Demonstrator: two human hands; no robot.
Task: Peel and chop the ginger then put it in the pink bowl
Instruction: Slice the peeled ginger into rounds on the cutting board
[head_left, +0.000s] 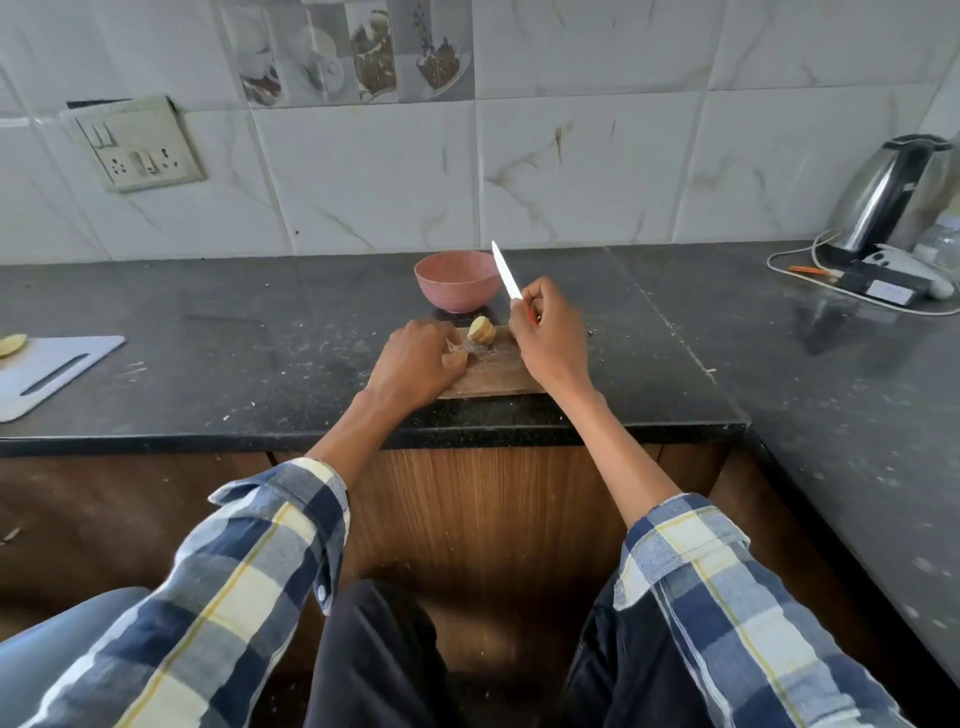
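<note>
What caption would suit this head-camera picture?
Right hand lifts a white knife while left hand gathers peel beside ginger on the wooden board.

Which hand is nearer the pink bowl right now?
Right. The right hand, gripping the knife, sits just beside the pink bowl's near right edge; the left hand rests farther back on the board.

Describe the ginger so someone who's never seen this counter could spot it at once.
On the dark counter, find the pink bowl near the tiled wall; just in front lies a small wooden board. The ginger is the pale yellow lump on the board's far edge, between the left hand and right hand.
</note>
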